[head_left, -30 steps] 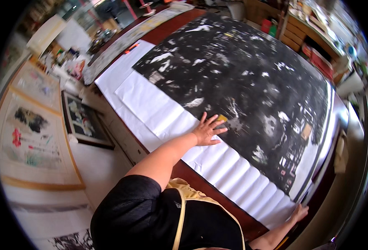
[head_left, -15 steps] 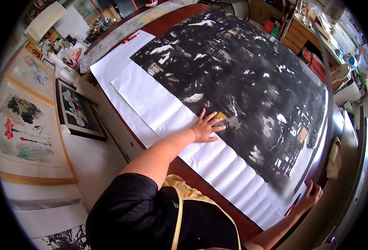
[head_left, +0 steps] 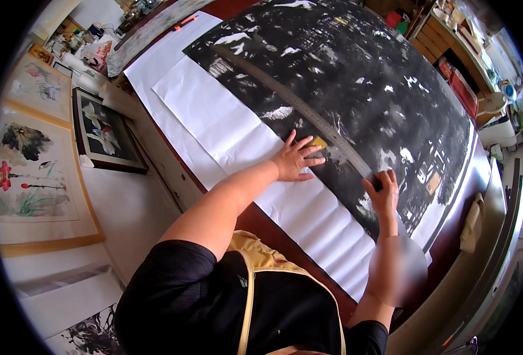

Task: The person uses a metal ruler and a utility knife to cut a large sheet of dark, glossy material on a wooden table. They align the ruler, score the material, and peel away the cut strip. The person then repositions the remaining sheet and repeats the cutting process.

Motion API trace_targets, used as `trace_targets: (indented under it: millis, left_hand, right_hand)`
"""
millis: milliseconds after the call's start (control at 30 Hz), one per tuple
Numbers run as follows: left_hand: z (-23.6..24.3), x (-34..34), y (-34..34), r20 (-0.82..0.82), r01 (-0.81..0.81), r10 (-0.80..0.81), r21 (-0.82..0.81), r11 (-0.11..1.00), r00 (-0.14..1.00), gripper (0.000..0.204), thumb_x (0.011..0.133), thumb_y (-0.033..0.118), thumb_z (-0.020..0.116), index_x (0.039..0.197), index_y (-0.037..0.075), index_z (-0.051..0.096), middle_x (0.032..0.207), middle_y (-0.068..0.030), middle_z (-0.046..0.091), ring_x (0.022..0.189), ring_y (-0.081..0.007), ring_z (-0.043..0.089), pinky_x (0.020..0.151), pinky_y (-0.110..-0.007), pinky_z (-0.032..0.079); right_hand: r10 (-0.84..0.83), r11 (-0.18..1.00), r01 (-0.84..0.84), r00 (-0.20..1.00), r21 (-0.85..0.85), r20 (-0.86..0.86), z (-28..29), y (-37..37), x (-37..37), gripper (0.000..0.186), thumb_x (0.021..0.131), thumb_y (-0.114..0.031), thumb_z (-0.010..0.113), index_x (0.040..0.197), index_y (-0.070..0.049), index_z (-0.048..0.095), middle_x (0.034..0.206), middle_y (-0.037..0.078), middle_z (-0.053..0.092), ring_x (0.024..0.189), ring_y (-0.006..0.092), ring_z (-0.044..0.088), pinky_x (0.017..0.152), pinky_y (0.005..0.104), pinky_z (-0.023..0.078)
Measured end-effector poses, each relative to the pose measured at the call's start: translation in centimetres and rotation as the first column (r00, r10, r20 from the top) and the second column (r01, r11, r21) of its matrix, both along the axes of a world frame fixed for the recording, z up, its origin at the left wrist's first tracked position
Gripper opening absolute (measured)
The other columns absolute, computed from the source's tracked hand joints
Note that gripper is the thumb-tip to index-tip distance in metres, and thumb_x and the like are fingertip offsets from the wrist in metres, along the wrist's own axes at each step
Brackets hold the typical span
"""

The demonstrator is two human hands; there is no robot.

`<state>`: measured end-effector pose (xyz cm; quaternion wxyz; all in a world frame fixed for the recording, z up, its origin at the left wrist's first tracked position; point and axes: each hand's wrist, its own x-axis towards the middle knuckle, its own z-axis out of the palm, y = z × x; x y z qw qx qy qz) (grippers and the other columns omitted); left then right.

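A large dark ink painting (head_left: 391,112) with pale patches covers much of the table, over sheets of white paper (head_left: 214,118) along its near left edge. My left hand (head_left: 297,160) lies flat with spread fingers across the painting's edge and the white paper. By its fingertips is a small yellow patch or piece (head_left: 319,142); I cannot tell which. My right hand (head_left: 384,192) grips the near end of a long metal ruler (head_left: 309,113). The ruler extends over the painting, slanting toward the far left; whether it touches the surface is unclear.
The red-brown table (head_left: 237,16) shows around the papers. An orange tool (head_left: 185,22) rests on the white paper at far left. Framed paintings (head_left: 108,127) stand at the left. Wooden drawers (head_left: 436,36) are at the far right, with a beige cloth (head_left: 472,225) hanging nearer.
My right hand has come from the table's right edge onto the painting, bringing the ruler over it. The left hand stays on the painting's edge. The view has shifted slightly.
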<state>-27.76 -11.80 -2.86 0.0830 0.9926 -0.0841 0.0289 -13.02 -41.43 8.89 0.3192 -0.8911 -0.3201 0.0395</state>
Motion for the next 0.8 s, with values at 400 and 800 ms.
trace_targets:
  millis: [400,800]
  left_hand:
    - [-0.5,-1.0,1.5,0.338,0.122,-0.059,-0.169,0.978,0.939,0.058,0.089,0.039,0.074,0.138,0.016,0.052,0.13,-0.0081,0.047,0.126,-0.0276,0.045,0.118,-0.052,0.03]
    - [1.2,-3.2,2.7,0.052,-0.066,0.065,0.02,0.998,0.997,0.066,0.098,0.046,0.062,0.157,0.027,0.042,0.164,-0.0051,0.035,0.153,-0.0322,0.028,0.123,-0.061,0.015]
  right_hand:
    - [-0.125,0.973,0.166,0.964,-0.162,0.233,-6.3,-3.3,-4.1,0.047,0.086,-0.037,0.078,0.125,-0.013,0.068,0.13,0.012,0.06,0.124,0.0345,0.053,0.105,0.047,0.041]
    - [-0.508,0.768,0.543,0.839,-0.339,0.194,-11.0,-12.5,-13.6,0.085,0.093,-0.061,0.06,0.162,-0.018,0.032,0.169,0.011,0.024,0.157,0.0315,0.021,0.126,0.0496,0.015]
